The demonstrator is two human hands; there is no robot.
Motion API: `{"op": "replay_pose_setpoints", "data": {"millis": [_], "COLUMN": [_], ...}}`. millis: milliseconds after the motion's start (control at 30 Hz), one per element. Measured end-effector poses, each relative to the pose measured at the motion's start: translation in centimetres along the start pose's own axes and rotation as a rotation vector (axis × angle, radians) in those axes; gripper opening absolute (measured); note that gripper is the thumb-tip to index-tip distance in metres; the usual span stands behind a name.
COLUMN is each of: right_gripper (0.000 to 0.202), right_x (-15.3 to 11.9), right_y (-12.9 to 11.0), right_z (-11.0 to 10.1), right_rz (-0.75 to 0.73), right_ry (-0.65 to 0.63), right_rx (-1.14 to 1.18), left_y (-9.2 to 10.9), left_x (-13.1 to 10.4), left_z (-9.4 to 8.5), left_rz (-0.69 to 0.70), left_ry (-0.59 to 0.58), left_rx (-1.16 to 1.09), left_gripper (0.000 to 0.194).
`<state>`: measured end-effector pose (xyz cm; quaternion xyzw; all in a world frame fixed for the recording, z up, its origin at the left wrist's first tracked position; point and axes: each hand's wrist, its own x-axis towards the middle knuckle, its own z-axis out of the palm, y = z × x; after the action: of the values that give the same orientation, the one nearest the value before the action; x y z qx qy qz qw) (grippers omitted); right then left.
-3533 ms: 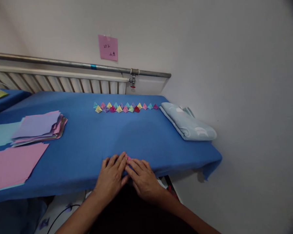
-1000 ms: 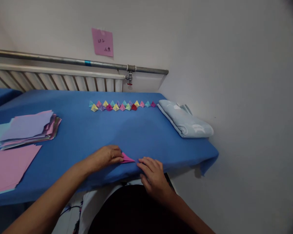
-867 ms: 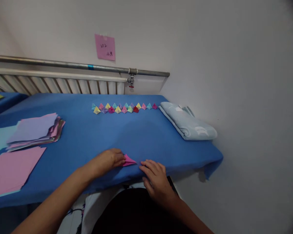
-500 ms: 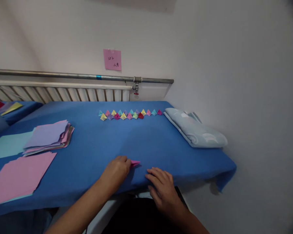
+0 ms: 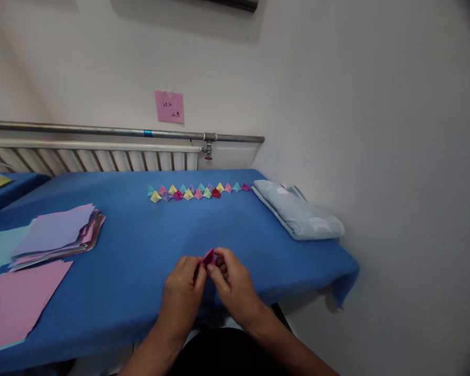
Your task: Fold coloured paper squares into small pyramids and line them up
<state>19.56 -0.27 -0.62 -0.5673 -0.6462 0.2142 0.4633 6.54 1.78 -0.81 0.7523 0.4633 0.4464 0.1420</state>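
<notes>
Between my two hands is a small magenta folded paper piece [image 5: 209, 257], held up above the front part of the blue-covered table [image 5: 141, 292]. My left hand [image 5: 182, 287] pinches its left side between thumb and fingers. My right hand [image 5: 233, 282] has its thumb and curled fingers on the right side of the same piece. A point of the paper stands up between the fingertips, while its lower part is hidden by them. Further back, two rows of small folded paper shapes [image 5: 188, 194] in several colours lie on the cloth.
At the left lie a stack of coloured paper sheets [image 5: 58, 230], pink sheets [image 5: 19, 303] and a light blue sheet [image 5: 2, 245]. A folded pale blue cloth [image 5: 297, 211] rests by the right wall. Behind the table are a radiator [image 5: 129, 159] and a metal pipe [image 5: 109, 130].
My right hand, apart and spread before, has come in and taken hold of the magenta paper. My left hand keeps its grip, and the piece is now more upright. The view has shifted.
</notes>
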Motion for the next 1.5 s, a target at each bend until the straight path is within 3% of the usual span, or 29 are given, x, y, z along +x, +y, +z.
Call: {"op": "replay_pose_setpoints", "data": {"millis": [167,300,400,500,633,800,967,1133,1367,1500], "right_gripper": [0.02,0.022,0.024,0.02,0.008,0.007,0.021,0.015,0.018,0.019], "right_x": [0.5,0.5,0.0,-0.7,-1.2,-1.0,-0.4,0.1,0.5,0.7], "right_y": [0.1,-0.2,-0.5,-0.5,-0.6,-1.7,-2.0,-1.3,0.1,0.4], "right_z": [0.5,0.6,0.2,-0.3,-0.9,-1.0,-0.2,0.1,0.4,0.7], "right_rz": [0.056,0.081,0.05,0.05,0.081,-0.008,0.08,0.039,-0.079,-0.067], "right_ry": [0.009,0.013,0.027,0.057,0.061,0.05,0.022,0.043,0.048,0.033], "right_rx": [-0.016,0.064,0.183,0.262,0.267,0.159,0.214,0.105,-0.011,0.001], "left_y": [0.0,-0.3,-0.6,-0.8,-0.7,-0.5,0.1,0.9,0.2,-0.3], "left_x": [0.2,0.3,0.5,0.7,0.7,0.3,-0.1,-0.2,-0.3,-0.7], "left_z": [-0.1,-0.4,-0.6,-0.6,-0.5,-0.6,-0.5,0.0,0.7,1.0], "left_rz": [-0.065,-0.227,-0.469,-0.696,-0.857,-0.792,-0.544,-0.345,-0.378,-0.287], "left_ry": [0.059,0.037,-0.011,-0.016,0.038,0.033,0.032,0.022,0.033,0.041], "left_rx": [-0.052,-0.139,-0.364,-0.732,-0.991,-0.909,-0.484,-0.313,-0.273,-0.224], "left_gripper": [0.019,0.021,0.025,0.028,0.028,0.023,0.025,0.023,0.023,0.024]}}
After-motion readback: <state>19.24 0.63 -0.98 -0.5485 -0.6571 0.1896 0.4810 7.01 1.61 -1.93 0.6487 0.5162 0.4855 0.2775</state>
